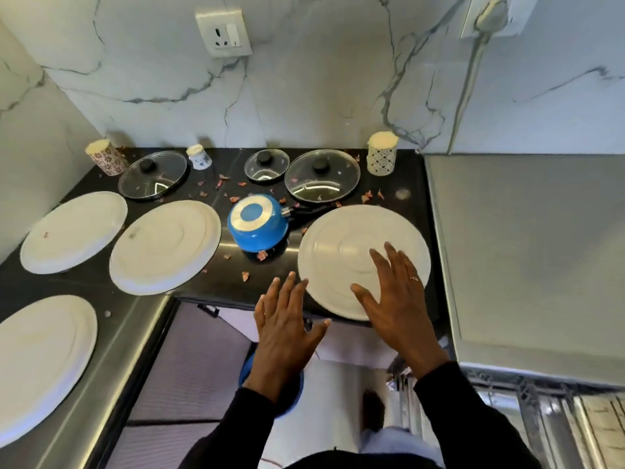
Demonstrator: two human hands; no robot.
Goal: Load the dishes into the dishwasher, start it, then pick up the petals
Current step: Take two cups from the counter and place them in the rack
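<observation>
Head view showed the right hand (395, 299) lying flat on a white round ceramic-looking plate (338, 245). Its fingers were spread and straight, so the grip was open, pressing on the plate rather than closing round it. The left hand (287, 319) was open too, fingers straight and fingertips just beside the plate's left rim; whether they touched it could not be told. The plate sat at lower centre-right of the frame on the black stone table (220, 286), its near rim seeming to overhang the table's front edge.

With only a flat palm on it and no fingers under the rim, the plate looked liable to slide off that edge and fall to the floor if it was dragged nearer. A sweeping sleeve could also have knocked the dried pink petals (262, 254) off the table.

There were four white plates in all, the other three (165, 247) at the left of the frame. Three round glass lids with black knobs (323, 176) lay toward the back. One blue metal saucepan (257, 221) stood upside down at the centre. Three small patterned candle jars (382, 157) lined the marble wall. The petals were scattered, too small to count exactly. A wire rack (575, 418), possibly the dishwasher's, showed at lower right.
</observation>
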